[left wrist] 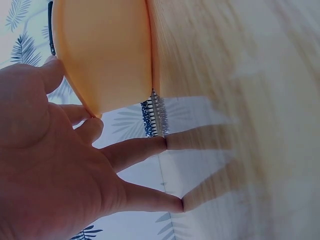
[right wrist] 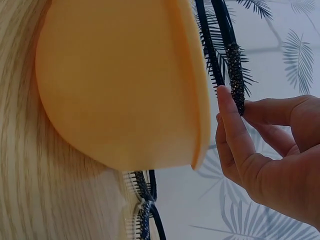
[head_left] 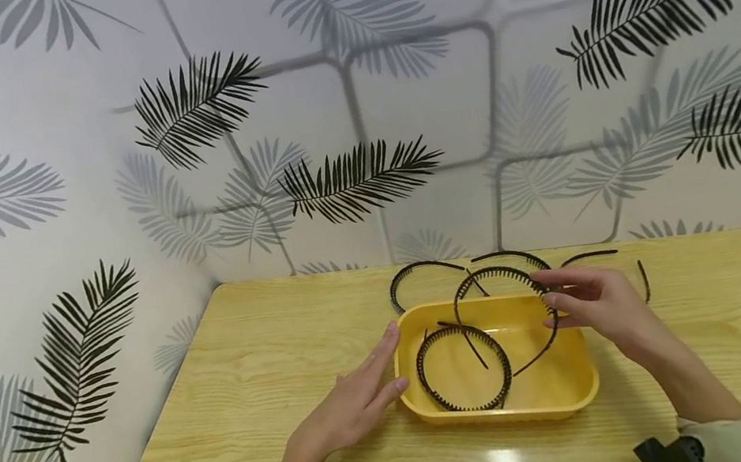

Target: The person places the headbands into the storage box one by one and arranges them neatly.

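A yellow plastic basin (head_left: 499, 415) stands on the table. My left hand (head_left: 350, 412) is at its left end, thumb and fingers spread and fairly straight against the rim; in the left wrist view two fingertips of the left hand (left wrist: 65, 165) touch the tabletop. Above the basin's right side my right hand (head_left: 600, 302) pinches a black toothed headband (head_left: 497, 270) between thumb and fingers. In the right wrist view the held headband (right wrist: 234, 65) has a glittery stretch beside the right hand (right wrist: 285, 155). Black toothed headbands (head_left: 422, 371) lie inside the basin, overlapping; their exact number is unclear.
Behind the basin more black headbands (head_left: 419, 265) lie on the wooden table (head_left: 274, 357), near its back edge. Another dark band (head_left: 645, 282) shows right of the right hand. A leaf-patterned wall (head_left: 424, 111) rises right behind the table.
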### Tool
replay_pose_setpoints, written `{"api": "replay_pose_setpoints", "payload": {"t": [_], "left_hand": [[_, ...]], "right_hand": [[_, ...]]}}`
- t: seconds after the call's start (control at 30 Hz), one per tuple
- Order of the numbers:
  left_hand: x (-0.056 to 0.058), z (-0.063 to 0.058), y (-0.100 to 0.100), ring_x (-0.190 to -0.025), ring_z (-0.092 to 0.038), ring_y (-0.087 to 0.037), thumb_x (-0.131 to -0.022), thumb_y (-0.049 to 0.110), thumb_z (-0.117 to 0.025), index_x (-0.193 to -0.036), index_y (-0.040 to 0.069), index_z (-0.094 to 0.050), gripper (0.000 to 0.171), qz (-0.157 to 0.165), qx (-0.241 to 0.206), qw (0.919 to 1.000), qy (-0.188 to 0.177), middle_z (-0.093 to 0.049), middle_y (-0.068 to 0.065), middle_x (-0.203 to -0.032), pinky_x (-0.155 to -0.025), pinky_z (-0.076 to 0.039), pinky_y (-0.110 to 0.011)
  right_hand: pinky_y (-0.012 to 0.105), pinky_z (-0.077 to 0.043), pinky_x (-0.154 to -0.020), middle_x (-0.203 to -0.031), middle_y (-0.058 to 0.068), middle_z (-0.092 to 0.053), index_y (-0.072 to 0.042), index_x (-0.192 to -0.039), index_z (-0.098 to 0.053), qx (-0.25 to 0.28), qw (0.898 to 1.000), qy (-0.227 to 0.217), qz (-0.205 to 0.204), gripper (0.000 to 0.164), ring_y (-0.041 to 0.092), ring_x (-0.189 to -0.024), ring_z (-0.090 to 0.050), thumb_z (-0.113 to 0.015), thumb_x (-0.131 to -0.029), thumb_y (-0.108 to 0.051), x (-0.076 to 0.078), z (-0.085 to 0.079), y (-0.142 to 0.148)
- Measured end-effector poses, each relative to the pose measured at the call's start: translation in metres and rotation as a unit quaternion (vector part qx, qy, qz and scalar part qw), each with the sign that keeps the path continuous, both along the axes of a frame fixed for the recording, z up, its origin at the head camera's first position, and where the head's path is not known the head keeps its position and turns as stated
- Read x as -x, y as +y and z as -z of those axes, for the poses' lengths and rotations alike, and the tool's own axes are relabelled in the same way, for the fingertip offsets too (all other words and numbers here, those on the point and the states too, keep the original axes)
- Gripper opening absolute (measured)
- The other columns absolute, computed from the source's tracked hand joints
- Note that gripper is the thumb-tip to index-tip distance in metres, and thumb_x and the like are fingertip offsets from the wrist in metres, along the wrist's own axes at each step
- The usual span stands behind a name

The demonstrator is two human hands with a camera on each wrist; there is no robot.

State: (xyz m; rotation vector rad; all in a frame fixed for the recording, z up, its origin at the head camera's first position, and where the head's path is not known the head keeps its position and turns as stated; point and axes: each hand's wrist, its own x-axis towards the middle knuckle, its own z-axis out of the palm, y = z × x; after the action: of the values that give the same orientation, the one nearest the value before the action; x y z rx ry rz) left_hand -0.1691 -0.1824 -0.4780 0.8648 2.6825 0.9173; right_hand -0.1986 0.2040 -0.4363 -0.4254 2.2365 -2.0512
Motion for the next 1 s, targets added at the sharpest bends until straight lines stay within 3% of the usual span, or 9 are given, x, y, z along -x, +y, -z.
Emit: {"api": "replay_pose_setpoints", "payload": {"t": [0.3,0.67,0.8,1.0], "left_hand": [[0.001,0.000,0.001,-0.154,-0.015,-0.025,-0.113,0.035,-0.042,-0.167,0.019,-0.002,0.069,0.002,0.005,1.0000,-0.001,-0.002,0.001,-0.172,-0.101,-0.018,-0.087],[0.002,0.001,0.001,-0.154,-0.017,-0.027,-0.112,0.037,-0.041,-0.167,0.022,-0.001,0.069,-0.004,0.010,0.9999,0.002,-0.001,0.003,-0.172,-0.099,-0.018,-0.087],[0.002,0.002,0.001,-0.154,-0.017,-0.027,-0.112,0.038,-0.041,-0.167,0.021,-0.002,0.070,-0.006,0.011,0.9999,0.002,-0.001,0.003,-0.172,-0.100,-0.017,-0.087],[0.000,0.000,0.003,-0.154,-0.017,-0.027,-0.112,0.038,-0.042,-0.167,0.022,-0.002,0.070,-0.007,0.004,0.9999,-0.007,0.000,0.005,-0.172,-0.100,-0.016,-0.087]], "right_hand": [[0.044,-0.060,-0.081,-0.115,0.000,-0.070,0.015,-0.138,-0.055,-0.002,0.999,-0.031,-0.004,0.042,0.012,-0.096,-0.070,-0.064,-0.101,-0.001,0.001,0.009,-0.016],[0.047,-0.060,-0.080,-0.116,0.002,-0.071,0.017,-0.137,-0.054,0.012,0.999,-0.027,-0.011,0.041,0.013,-0.096,-0.072,-0.064,-0.099,0.005,-0.004,0.016,-0.033],[0.046,-0.060,-0.081,-0.120,0.013,-0.069,0.017,-0.137,-0.055,0.015,0.999,-0.034,-0.012,0.040,0.014,-0.096,-0.072,-0.063,-0.099,0.006,-0.005,0.018,-0.036],[0.045,-0.061,-0.078,-0.125,0.035,-0.061,0.016,-0.135,-0.057,-0.006,0.999,-0.035,-0.011,0.038,0.028,-0.091,-0.074,-0.061,-0.098,0.008,-0.005,0.022,-0.042]]}}
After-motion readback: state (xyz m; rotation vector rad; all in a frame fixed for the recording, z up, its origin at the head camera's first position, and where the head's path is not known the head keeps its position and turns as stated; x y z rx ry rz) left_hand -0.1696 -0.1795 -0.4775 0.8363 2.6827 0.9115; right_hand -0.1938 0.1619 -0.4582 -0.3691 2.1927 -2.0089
